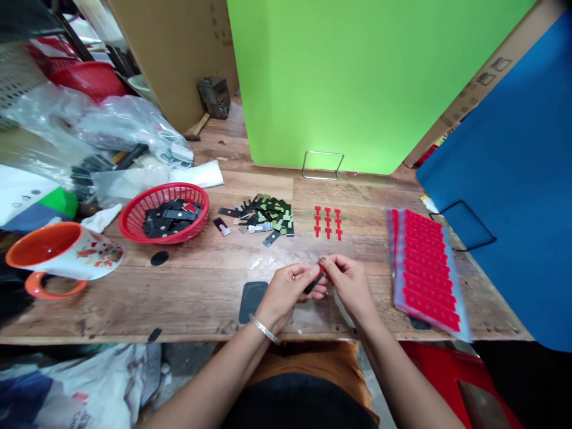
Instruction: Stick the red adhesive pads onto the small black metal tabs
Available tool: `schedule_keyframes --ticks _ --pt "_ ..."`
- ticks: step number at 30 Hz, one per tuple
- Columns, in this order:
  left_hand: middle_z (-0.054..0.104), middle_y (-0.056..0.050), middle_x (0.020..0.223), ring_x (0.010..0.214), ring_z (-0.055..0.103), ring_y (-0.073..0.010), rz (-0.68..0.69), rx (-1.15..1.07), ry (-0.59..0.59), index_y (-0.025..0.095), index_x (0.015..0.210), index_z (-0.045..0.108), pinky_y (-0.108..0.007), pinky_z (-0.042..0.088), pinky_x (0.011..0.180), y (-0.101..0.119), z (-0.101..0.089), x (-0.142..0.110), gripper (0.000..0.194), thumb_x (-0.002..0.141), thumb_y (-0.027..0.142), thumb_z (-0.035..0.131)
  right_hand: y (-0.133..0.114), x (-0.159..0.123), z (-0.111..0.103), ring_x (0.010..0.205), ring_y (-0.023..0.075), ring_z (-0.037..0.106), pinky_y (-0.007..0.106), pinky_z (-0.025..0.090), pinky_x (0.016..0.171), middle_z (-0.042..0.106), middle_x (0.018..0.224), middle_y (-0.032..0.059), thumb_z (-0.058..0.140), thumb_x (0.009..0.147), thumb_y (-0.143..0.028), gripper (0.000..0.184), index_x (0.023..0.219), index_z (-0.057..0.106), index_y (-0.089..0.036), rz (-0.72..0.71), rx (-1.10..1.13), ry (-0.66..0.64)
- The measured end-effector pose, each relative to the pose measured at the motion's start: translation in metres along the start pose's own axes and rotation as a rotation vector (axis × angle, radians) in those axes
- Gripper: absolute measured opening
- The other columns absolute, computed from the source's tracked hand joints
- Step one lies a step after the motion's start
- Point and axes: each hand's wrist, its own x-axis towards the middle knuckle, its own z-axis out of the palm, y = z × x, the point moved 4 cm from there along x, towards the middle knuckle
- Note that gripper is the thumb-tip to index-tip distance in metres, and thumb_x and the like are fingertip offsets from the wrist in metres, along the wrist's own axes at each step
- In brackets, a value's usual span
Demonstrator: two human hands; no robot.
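Note:
Close to the table's front edge, my left hand (pixel 292 290) is closed on a small flat black piece (pixel 314 284). My right hand (pixel 348 283) pinches a small red piece (pixel 321 269) against the black piece's upper end, its fingertips partly hiding it. Just beyond my hands, several red T-shaped pieces (pixel 328 222) lie in rows on the tabletop. To their left is a loose pile of flat black, green and silvery pieces (pixel 268 214). On the right lie clear sheets (pixel 429 271) carrying many red pieces in rows.
A red plastic basket (pixel 129 229) with black pieces stands at left, beside an orange-and-white mug (pixel 74 253). A green board (pixel 357 83) stands behind a wire loop (pixel 322 165), and a blue board (pixel 504 179) leans at right. A hammer (pixel 199 127) and metal block (pixel 215 95) sit at the back.

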Motion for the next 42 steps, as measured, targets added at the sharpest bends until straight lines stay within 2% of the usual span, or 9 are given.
schedule_keyframes --ticks 5,14,18,21,24,28,30,35,42 --pt "0.067 -0.006 0.067 0.053 0.059 -0.0096 0.049 0.006 0.117 0.009 0.078 0.062 -0.018 0.046 0.050 0.000 -0.005 0.002 0.023 0.070 0.030 0.068 0.010 -0.001 0.003 0.044 0.0096 0.048 0.020 0.035 0.043 0.055 0.050 -0.0007 0.046 0.083 -0.050 0.043 0.068 0.065 -0.014 0.113 0.119 -0.051" --pt "0.067 -0.005 0.067 0.058 0.060 -0.0096 0.093 -0.004 0.019 0.009 0.087 0.064 -0.020 0.048 0.059 -0.005 -0.011 -0.005 0.025 0.071 0.027 0.067 0.005 -0.011 0.018 0.047 0.0117 0.052 0.023 0.042 0.048 0.059 0.054 -0.0009 0.064 0.073 -0.042 0.028 0.070 0.061 -0.015 0.109 0.086 -0.042" --pt "0.068 -0.008 0.073 0.062 0.063 -0.0132 0.116 0.124 0.000 0.009 0.093 0.064 -0.026 0.051 0.064 0.012 -0.037 -0.007 0.032 0.070 0.030 0.067 0.018 -0.011 0.020 0.047 0.0105 0.048 0.021 0.036 0.045 0.056 0.056 -0.0010 0.057 0.078 -0.046 0.032 0.080 0.064 -0.015 0.116 0.014 -0.139" --pt "0.069 -0.009 0.078 0.067 0.064 -0.0156 0.343 0.342 0.226 0.010 0.100 0.063 -0.030 0.052 0.069 0.062 -0.086 -0.014 0.036 0.073 0.034 0.063 0.027 -0.011 0.016 0.049 0.0106 0.046 0.021 0.034 0.045 0.056 0.060 -0.0010 0.054 0.080 -0.048 0.036 0.093 0.063 -0.016 0.149 0.012 -0.142" --pt "0.069 -0.010 0.091 0.077 0.064 -0.0197 0.642 0.640 0.598 0.012 0.105 0.061 -0.036 0.050 0.077 0.127 -0.139 -0.037 0.037 0.076 0.035 0.057 0.031 -0.013 0.014 0.050 0.0103 0.045 0.021 0.034 0.046 0.055 0.061 -0.0007 0.055 0.079 -0.048 0.035 0.089 0.063 -0.016 0.161 0.001 -0.153" --pt "0.064 -0.007 0.108 0.099 0.058 -0.0231 0.821 1.215 0.997 0.018 0.104 0.063 -0.037 0.041 0.093 0.176 -0.168 -0.063 0.032 0.076 0.031 0.056 0.032 -0.016 0.020 0.051 0.0101 0.044 0.021 0.034 0.047 0.054 0.060 -0.0007 0.056 0.079 -0.047 0.032 0.081 0.062 -0.016 0.154 -0.019 -0.175" --pt "0.066 -0.006 0.104 0.094 0.060 -0.0213 0.795 1.327 0.985 0.018 0.102 0.063 -0.033 0.044 0.087 0.172 -0.166 -0.060 0.029 0.078 0.031 0.053 0.031 -0.016 0.024 0.051 0.0103 0.045 0.021 0.034 0.047 0.054 0.060 -0.0002 0.056 0.079 -0.047 0.032 0.079 0.062 -0.016 0.147 -0.022 -0.184" --pt "0.067 -0.009 0.094 0.086 0.062 -0.0214 0.537 1.572 0.701 0.016 0.093 0.065 -0.030 0.046 0.080 0.116 -0.148 -0.016 0.023 0.079 0.027 0.050 0.026 -0.017 0.029 0.054 0.0108 0.046 0.021 0.034 0.050 0.055 0.062 0.0001 0.054 0.081 -0.044 0.029 0.078 0.062 -0.016 0.098 -0.048 -0.213" --pt "0.050 -0.024 0.125 0.114 0.049 -0.0297 0.390 1.830 0.832 0.004 0.118 0.050 -0.038 0.036 0.095 0.088 -0.153 0.016 0.043 0.083 0.028 0.044 0.031 -0.019 0.015 0.053 0.0111 0.044 0.021 0.033 0.049 0.052 0.059 -0.0010 0.053 0.080 -0.046 0.031 0.077 0.060 -0.015 0.112 -0.077 -0.189"
